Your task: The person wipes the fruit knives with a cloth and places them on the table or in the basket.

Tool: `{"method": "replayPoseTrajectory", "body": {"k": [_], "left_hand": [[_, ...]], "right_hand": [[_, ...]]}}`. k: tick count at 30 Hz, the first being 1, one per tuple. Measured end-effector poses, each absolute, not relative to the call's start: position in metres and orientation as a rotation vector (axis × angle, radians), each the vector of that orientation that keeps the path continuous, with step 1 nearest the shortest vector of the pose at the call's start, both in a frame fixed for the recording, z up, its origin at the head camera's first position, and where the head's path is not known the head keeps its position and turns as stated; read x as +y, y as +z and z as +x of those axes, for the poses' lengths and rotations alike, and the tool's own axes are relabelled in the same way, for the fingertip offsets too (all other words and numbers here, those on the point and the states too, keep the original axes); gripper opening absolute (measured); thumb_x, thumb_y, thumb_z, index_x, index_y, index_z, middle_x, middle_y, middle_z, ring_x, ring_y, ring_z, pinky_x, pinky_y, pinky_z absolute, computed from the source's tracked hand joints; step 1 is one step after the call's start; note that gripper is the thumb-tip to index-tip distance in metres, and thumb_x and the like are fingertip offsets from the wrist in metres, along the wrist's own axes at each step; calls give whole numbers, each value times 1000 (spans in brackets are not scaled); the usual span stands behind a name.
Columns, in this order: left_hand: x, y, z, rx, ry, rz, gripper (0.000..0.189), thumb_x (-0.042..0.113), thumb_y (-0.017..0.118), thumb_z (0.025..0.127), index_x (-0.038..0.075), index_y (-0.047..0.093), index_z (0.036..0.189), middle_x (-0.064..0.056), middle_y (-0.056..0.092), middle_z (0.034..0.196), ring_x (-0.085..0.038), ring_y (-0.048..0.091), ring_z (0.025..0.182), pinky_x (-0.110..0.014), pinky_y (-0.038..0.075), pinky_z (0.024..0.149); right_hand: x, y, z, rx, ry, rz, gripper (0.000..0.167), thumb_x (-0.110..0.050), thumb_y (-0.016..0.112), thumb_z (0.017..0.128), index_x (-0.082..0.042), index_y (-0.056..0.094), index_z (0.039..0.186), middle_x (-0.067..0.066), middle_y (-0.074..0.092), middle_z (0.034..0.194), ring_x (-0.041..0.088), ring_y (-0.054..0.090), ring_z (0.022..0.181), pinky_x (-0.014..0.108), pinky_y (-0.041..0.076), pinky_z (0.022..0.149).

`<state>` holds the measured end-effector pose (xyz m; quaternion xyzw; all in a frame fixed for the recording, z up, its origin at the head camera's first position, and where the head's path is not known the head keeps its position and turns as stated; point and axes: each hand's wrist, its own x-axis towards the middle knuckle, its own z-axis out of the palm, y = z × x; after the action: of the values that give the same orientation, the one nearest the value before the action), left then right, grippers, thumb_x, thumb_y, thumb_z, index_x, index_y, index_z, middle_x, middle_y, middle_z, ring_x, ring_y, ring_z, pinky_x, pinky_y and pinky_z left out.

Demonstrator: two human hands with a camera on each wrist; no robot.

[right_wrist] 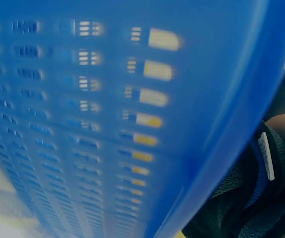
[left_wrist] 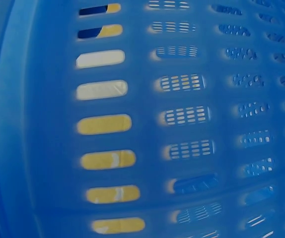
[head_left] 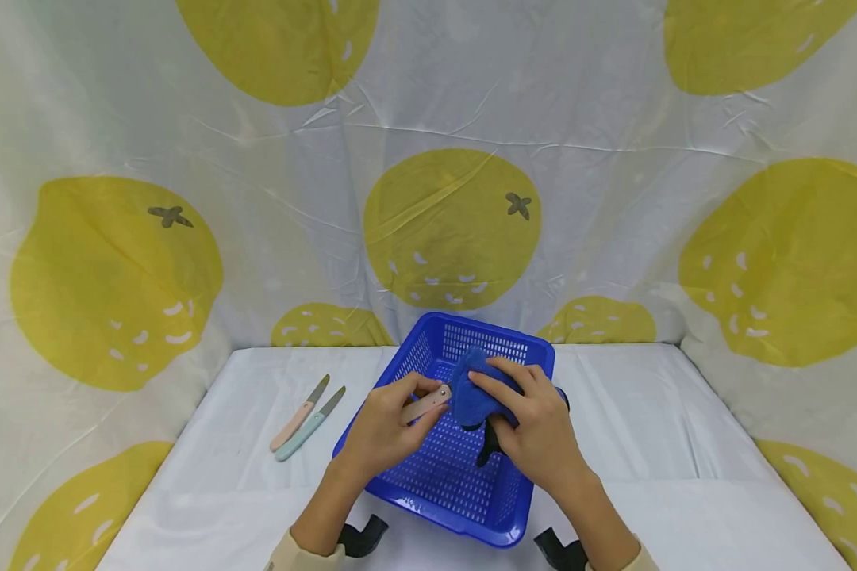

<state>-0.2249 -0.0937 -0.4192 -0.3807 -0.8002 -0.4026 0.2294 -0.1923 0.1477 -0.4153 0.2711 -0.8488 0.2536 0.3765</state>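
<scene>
Over a blue plastic basket [head_left: 443,514], my left hand [head_left: 382,424] pinches the pale pink handle of a small knife [head_left: 423,405] between thumb and fingers. My right hand [head_left: 543,428] grips a bunched blue cloth [head_left: 474,396] around the blade end, which is hidden. A dark part of the cloth hangs below the right fingers. In the right wrist view the dark folds of the cloth [right_wrist: 232,210] show past the basket's edge, with a white label on them. The left wrist view is filled by the slotted basket wall [left_wrist: 48,124]; no hand shows there.
Left of the basket, a knife with a pink handle [head_left: 291,427] and a knife with a light green handle [head_left: 301,437] lie side by side on the white tablecloth [head_left: 657,428]. A lemon-print curtain [head_left: 600,238] hangs behind and at both sides.
</scene>
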Motion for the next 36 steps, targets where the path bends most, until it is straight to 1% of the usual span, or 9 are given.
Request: {"method": "replayPoseTrajectory", "body": {"k": [7, 10, 13, 17, 19, 21, 25, 31, 36], "left_hand": [[-93, -419, -225, -2198, -1117, -1048, 24, 12, 80, 90, 9, 68, 110, -7, 77, 108, -10, 65, 71, -15, 53, 58], [-94, -419, -224, -2200, -1123, -1050, 24, 12, 80, 90, 9, 68, 110, -7, 77, 107, -10, 65, 71, -15, 53, 58], [-94, -418, -223, -2210, -1138, -1044, 24, 13, 80, 90, 9, 68, 111, -7, 77, 105, -9, 64, 71, -15, 53, 58], [-94, -417, -223, -2232, -1165, -1030, 24, 14, 80, 90, 10, 68, 111, -6, 77, 102, -7, 63, 70, -16, 54, 57], [-94, -418, -223, -2242, -1170, -1022, 24, 15, 80, 91, 10, 68, 111, -6, 77, 99, -6, 63, 69, -17, 54, 56], [-95, -419, -224, -2252, -1174, -1008, 24, 15, 80, 91, 11, 69, 112, -5, 76, 97, -6, 62, 69, -17, 53, 56], [-95, -419, -225, -2266, -1170, -981, 24, 15, 81, 90, 12, 69, 111, -4, 76, 94, -5, 62, 67, -17, 53, 54], [-96, -421, -228, -2277, -1149, -977, 24, 16, 80, 91, 11, 68, 111, -5, 76, 97, -5, 62, 68, -17, 52, 54], [-95, -421, -229, -2279, -1127, -986, 26, 13, 80, 90, 11, 68, 113, -4, 76, 97, -7, 63, 68, -17, 53, 57]], "right_hand": [[159, -413, -196, -2174, 667, 628, 51, -4, 77, 83, -23, 73, 130, 8, 63, 138, 28, 61, 110, 51, 58, 89], [164, -413, -197, -2168, 658, 600, 51, -3, 77, 83, -22, 73, 130, 10, 64, 138, 30, 61, 111, 52, 58, 87], [168, -413, -199, -2152, 647, 566, 52, -1, 77, 81, -21, 73, 129, 12, 64, 136, 32, 61, 108, 53, 59, 84], [174, -413, -201, -2141, 685, 525, 55, 2, 75, 82, -20, 72, 132, 13, 63, 137, 33, 60, 111, 55, 58, 89], [175, -413, -202, -2139, 709, 513, 55, 2, 73, 83, -20, 71, 133, 13, 62, 139, 34, 59, 117, 56, 56, 94], [176, -414, -202, -2132, 724, 513, 56, 3, 71, 83, -20, 70, 134, 14, 61, 140, 35, 58, 119, 57, 55, 96], [173, -415, -200, -2124, 725, 555, 57, 4, 72, 83, -20, 70, 134, 15, 60, 138, 36, 57, 120, 58, 56, 94], [159, -414, -195, -2141, 720, 677, 57, 0, 72, 83, -23, 70, 135, 13, 60, 138, 33, 57, 124, 54, 56, 97], [147, -415, -191, -2158, 694, 763, 56, -3, 72, 84, -25, 69, 136, 9, 61, 137, 28, 59, 118, 50, 56, 96]]}}
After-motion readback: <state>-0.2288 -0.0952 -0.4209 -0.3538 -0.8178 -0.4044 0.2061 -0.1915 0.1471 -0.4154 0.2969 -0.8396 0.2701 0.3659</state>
